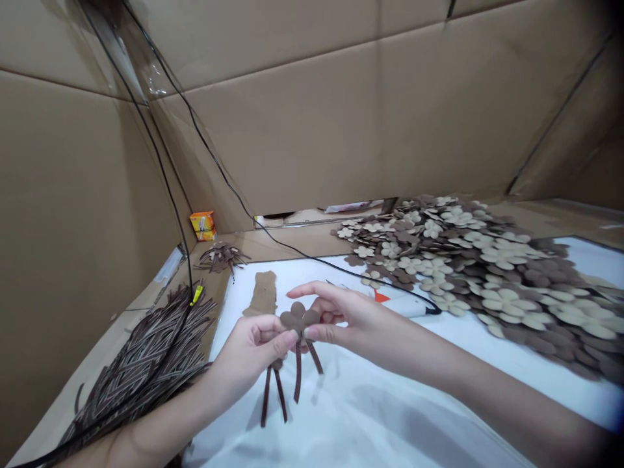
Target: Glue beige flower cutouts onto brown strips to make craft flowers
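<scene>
My left hand (253, 354) and my right hand (341, 318) meet over the white table sheet (370, 416). Between their pinched fingertips sits a small brown flower-shaped piece (298, 317). Several thin brown strips (287, 380) hang down from it, held in my left fingers. My right index finger stretches out above the flower while thumb and other fingers press its right side.
A big heap of brown and cream flower cut-outs (478, 266) covers the right side. A bundle of brown strips (141, 370) lies at the left. A white glue gun (404, 302) with a black cable (205, 143) rests behind my hands. Cardboard walls surround everything; a small orange box (203, 225) stands at the back.
</scene>
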`<state>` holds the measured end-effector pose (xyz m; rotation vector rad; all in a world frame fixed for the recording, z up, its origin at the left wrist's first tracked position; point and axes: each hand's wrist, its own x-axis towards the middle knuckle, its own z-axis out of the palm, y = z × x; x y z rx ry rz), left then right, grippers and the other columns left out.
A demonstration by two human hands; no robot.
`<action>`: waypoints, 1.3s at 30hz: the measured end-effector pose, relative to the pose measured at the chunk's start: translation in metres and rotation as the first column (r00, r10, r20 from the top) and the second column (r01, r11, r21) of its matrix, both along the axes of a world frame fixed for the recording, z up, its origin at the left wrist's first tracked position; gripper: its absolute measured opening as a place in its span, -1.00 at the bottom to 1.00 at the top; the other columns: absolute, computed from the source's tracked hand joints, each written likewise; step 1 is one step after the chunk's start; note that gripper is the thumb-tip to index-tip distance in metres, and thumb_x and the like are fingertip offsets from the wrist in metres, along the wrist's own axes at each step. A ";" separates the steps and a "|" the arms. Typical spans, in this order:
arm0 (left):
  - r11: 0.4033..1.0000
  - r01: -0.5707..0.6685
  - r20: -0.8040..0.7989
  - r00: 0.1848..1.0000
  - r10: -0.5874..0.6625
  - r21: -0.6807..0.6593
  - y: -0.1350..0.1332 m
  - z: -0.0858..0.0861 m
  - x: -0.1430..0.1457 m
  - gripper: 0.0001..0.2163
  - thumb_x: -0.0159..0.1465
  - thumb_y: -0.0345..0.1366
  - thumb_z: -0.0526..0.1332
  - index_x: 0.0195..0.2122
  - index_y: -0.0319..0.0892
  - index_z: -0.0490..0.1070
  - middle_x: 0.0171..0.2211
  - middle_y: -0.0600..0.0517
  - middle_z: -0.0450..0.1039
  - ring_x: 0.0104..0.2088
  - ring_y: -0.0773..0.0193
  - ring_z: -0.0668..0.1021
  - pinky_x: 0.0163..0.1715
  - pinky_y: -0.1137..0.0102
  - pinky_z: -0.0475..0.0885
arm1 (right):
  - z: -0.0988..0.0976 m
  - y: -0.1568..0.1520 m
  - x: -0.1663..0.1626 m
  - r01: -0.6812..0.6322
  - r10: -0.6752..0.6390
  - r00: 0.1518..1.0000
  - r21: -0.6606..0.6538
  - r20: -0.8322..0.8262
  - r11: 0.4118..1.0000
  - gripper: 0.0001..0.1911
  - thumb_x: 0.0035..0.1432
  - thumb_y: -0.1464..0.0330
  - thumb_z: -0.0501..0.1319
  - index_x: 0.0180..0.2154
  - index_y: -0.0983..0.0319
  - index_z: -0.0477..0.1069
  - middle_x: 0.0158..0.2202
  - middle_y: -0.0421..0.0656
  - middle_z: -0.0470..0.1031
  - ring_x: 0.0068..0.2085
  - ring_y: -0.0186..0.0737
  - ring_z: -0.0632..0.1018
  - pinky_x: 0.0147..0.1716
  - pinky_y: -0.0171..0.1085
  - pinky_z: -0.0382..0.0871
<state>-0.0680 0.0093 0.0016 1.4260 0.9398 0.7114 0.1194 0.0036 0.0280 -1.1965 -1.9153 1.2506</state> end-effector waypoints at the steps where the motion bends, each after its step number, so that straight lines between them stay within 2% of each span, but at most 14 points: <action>1: 1.000 0.005 0.002 1.000 -0.005 0.004 -0.001 0.001 0.000 -0.67 0.06 -0.05 0.25 -0.53 -0.27 0.37 -0.54 0.02 0.41 -0.54 0.40 0.35 -0.52 0.49 0.21 | 0.000 0.000 0.000 -0.002 0.002 1.000 -0.003 -0.005 1.000 -0.64 0.10 0.41 0.13 -0.03 0.13 0.23 -0.47 -0.28 0.39 -0.37 -0.28 0.47 -0.41 -0.35 0.24; 7: 1.000 0.003 0.011 1.000 -0.003 0.012 0.000 0.001 0.000 -0.67 0.08 -0.05 0.23 -0.50 -0.28 0.39 -0.52 0.01 0.44 -0.52 0.39 0.37 -0.51 0.49 0.22 | 0.002 0.001 0.000 0.010 -0.010 1.000 -0.002 0.019 1.000 -0.70 0.11 0.46 0.08 -0.09 0.14 0.28 -0.41 -0.26 0.42 -0.35 -0.30 0.46 -0.38 -0.34 0.23; 17: 1.000 0.007 0.002 1.000 -0.007 0.007 0.000 -0.001 0.000 -0.69 0.08 -0.07 0.24 -0.46 -0.29 0.42 -0.49 -0.01 0.46 -0.52 0.39 0.38 -0.50 0.49 0.23 | 0.000 0.001 0.003 0.000 -0.010 0.995 0.099 0.097 0.995 -0.71 0.14 0.43 0.06 -0.08 0.13 0.33 -0.18 -0.19 0.46 -0.22 -0.25 0.44 -0.27 -0.31 0.25; 21: 1.000 0.001 -0.010 1.000 -0.001 -0.001 0.000 0.000 0.000 -0.69 0.07 -0.08 0.25 -0.45 -0.29 0.42 -0.49 -0.01 0.45 -0.52 0.39 0.37 -0.51 0.49 0.22 | -0.002 0.002 0.004 -0.004 -0.008 0.994 0.104 0.113 0.995 -0.71 0.13 0.43 0.06 -0.09 0.13 0.34 -0.18 -0.19 0.46 -0.19 -0.23 0.44 -0.24 -0.29 0.25; 30: 1.000 0.015 -0.012 1.000 -0.014 0.019 0.002 -0.008 -0.002 -0.67 0.04 -0.07 0.28 -0.41 -0.30 0.42 -0.51 0.03 0.37 -0.51 0.37 0.37 -0.49 0.47 0.24 | -0.003 0.002 0.003 0.011 -0.022 0.993 0.093 0.117 0.996 -0.67 0.12 0.42 0.07 -0.05 0.08 0.33 -0.34 -0.25 0.42 -0.34 -0.30 0.41 -0.33 -0.32 0.26; 35: 0.999 0.011 -0.016 1.000 -0.010 0.049 0.002 -0.005 -0.003 -0.70 0.10 -0.08 0.22 -0.44 -0.28 0.39 -0.53 0.06 0.32 -0.52 0.39 0.34 -0.51 0.48 0.24 | -0.001 0.000 0.003 -0.012 0.002 0.995 0.110 0.098 0.994 -0.65 0.13 0.42 0.07 -0.04 0.07 0.34 -0.26 -0.23 0.45 -0.27 -0.28 0.42 -0.30 -0.33 0.26; 39: 0.996 -0.020 -0.010 1.000 0.021 0.082 0.004 -0.004 -0.001 -0.72 0.10 -0.09 0.22 -0.47 -0.25 0.36 -0.55 0.08 0.31 -0.52 0.40 0.35 -0.50 0.50 0.25 | -0.002 -0.001 0.001 0.008 -0.023 0.990 0.108 0.137 0.994 -0.65 0.11 0.42 0.08 -0.05 0.08 0.36 -0.27 -0.22 0.46 -0.27 -0.26 0.43 -0.30 -0.31 0.25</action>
